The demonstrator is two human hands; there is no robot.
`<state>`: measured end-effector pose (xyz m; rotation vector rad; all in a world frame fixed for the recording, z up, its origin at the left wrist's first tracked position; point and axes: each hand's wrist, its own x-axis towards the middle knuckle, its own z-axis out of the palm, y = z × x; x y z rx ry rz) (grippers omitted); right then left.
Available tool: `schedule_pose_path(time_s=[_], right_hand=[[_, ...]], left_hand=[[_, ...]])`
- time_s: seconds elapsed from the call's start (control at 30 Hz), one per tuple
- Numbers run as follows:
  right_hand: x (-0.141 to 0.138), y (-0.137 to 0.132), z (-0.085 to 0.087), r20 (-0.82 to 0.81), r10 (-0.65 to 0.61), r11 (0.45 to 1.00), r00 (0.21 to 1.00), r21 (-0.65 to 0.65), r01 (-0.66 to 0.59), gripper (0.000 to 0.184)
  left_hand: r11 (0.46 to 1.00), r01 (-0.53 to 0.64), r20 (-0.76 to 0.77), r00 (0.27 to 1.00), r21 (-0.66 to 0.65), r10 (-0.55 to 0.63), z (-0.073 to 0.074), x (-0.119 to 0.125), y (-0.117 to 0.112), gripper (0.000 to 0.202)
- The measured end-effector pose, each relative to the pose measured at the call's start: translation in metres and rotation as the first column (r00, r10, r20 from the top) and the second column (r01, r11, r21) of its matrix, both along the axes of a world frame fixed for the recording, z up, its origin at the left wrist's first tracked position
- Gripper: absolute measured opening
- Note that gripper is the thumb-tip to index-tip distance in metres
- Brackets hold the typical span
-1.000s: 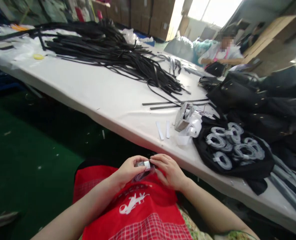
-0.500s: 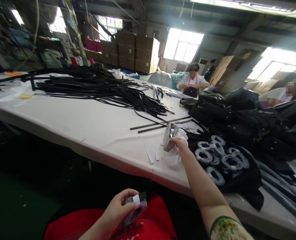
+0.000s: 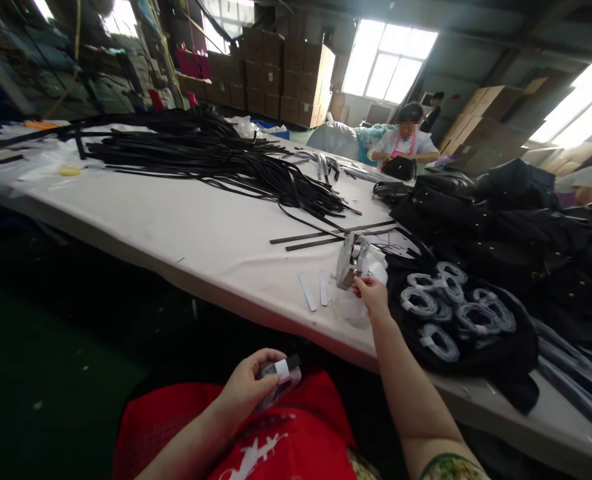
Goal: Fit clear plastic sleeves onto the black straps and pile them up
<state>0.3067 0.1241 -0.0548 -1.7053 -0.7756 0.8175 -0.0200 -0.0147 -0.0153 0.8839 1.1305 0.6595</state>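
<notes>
My left hand (image 3: pixel 249 387) is closed over my lap on a small dark strap bundle (image 3: pixel 279 379) wrapped in clear film with a white label band. My right hand (image 3: pixel 371 295) reaches out to the white table (image 3: pixel 186 233) and pinches at the white tape coming off a tape dispenser (image 3: pixel 351 261). Two short white strips (image 3: pixel 313 289) lie on the table just left of that hand. Right of it, several coiled grey bundles (image 3: pixel 446 310) rest on a black cloth (image 3: pixel 506 360).
A big heap of long black straps (image 3: pixel 211 163) covers the far left of the table. Black bags (image 3: pixel 516 220) are piled at the right. A person (image 3: pixel 406 143) works at the far end. Cardboard boxes (image 3: pixel 286 73) are stacked behind. Green floor lies to the left.
My right hand left the bundle in my lap and reached out to the tape dispenser on the table. My left hand kept the bundle. The view tilted up.
</notes>
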Motion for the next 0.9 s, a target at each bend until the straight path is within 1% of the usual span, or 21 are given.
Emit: schedule_pose_path(time_s=[0.1, 0.17, 0.23, 0.27, 0.3, 0.33, 0.37, 0.43, 0.47, 0.5, 0.53, 0.57, 0.67, 0.73, 0.83, 0.9], right_hand=[[0.003, -0.001, 0.005, 0.023, 0.008, 0.999, 1.000, -0.031, -0.007, 0.032], [-0.002, -0.008, 0.015, 0.042, 0.016, 0.999, 0.999, -0.033, -0.014, 0.032], [-0.019, -0.022, 0.031, 0.057, 0.053, 0.999, 0.997, 0.011, -0.054, 0.033], [-0.032, -0.032, 0.042, 0.064, 0.106, 0.993, 0.992, 0.048, -0.109, 0.033], [-0.048, -0.043, 0.053, 0.067, 0.186, 0.978, 0.980, 0.085, -0.191, 0.033], [-0.066, -0.055, 0.063, 0.058, 0.290, 0.948, 0.955, 0.117, -0.295, 0.032], [-0.085, -0.068, 0.073, 0.031, 0.410, 0.902, 0.911, 0.131, -0.411, 0.031], [-0.121, -0.092, 0.085, -0.107, 0.617, 0.786, 0.780, 0.113, -0.607, 0.031], [-0.137, -0.102, 0.086, -0.196, 0.676, 0.734, 0.711, 0.093, -0.672, 0.032], [-0.150, -0.110, 0.085, -0.279, 0.702, 0.696, 0.655, 0.073, -0.715, 0.034], [-0.160, -0.117, 0.080, -0.342, 0.706, 0.673, 0.620, 0.051, -0.738, 0.036], [-0.168, -0.122, 0.075, -0.385, 0.695, 0.667, 0.608, 0.028, -0.745, 0.037], [-0.177, -0.125, 0.056, -0.420, 0.643, 0.695, 0.640, -0.029, -0.718, 0.040], [-0.178, -0.124, 0.049, -0.420, 0.622, 0.709, 0.661, -0.056, -0.703, 0.042], [-0.179, -0.124, 0.046, -0.425, 0.610, 0.709, 0.669, -0.084, -0.700, 0.044], [-0.179, -0.125, 0.047, -0.429, 0.616, 0.697, 0.661, -0.094, -0.710, 0.044]], left_hand=[[0.999, -0.027, 0.018, 1.000, 0.037, 0.026, 0.006, -0.001, 0.002, 0.037], [0.997, -0.057, 0.018, 0.998, 0.057, 0.056, 0.010, -0.002, 0.003, 0.035], [0.992, -0.106, -0.005, 0.994, 0.073, 0.106, 0.013, -0.002, 0.002, 0.033], [0.988, -0.130, -0.016, 0.991, 0.079, 0.131, 0.014, -0.001, 0.002, 0.032], [0.984, -0.153, -0.025, 0.987, 0.091, 0.156, 0.014, 0.000, 0.002, 0.031], [0.979, -0.169, -0.031, 0.984, 0.110, 0.173, 0.015, 0.000, 0.002, 0.031], [0.974, -0.179, -0.039, 0.982, 0.139, 0.186, 0.015, 0.001, 0.002, 0.031], [0.957, -0.184, -0.065, 0.977, 0.224, 0.203, 0.014, 0.002, 0.002, 0.031], [0.945, -0.180, -0.085, 0.974, 0.274, 0.210, 0.014, 0.002, 0.002, 0.030], [0.931, -0.174, -0.105, 0.971, 0.321, 0.217, 0.014, 0.001, 0.002, 0.030], [0.917, -0.166, -0.126, 0.966, 0.363, 0.225, 0.014, 0.000, 0.001, 0.029], [0.902, -0.161, -0.148, 0.960, 0.402, 0.237, 0.014, -0.002, 0.001, 0.028], [0.862, -0.139, -0.204, 0.942, 0.488, 0.268, 0.015, -0.006, -0.001, 0.028], [0.847, -0.126, -0.223, 0.935, 0.517, 0.276, 0.016, -0.008, -0.003, 0.028], [0.842, -0.124, -0.227, 0.933, 0.526, 0.279, 0.016, -0.010, -0.004, 0.028], [0.846, -0.139, -0.213, 0.935, 0.514, 0.282, 0.015, -0.011, -0.004, 0.027]])
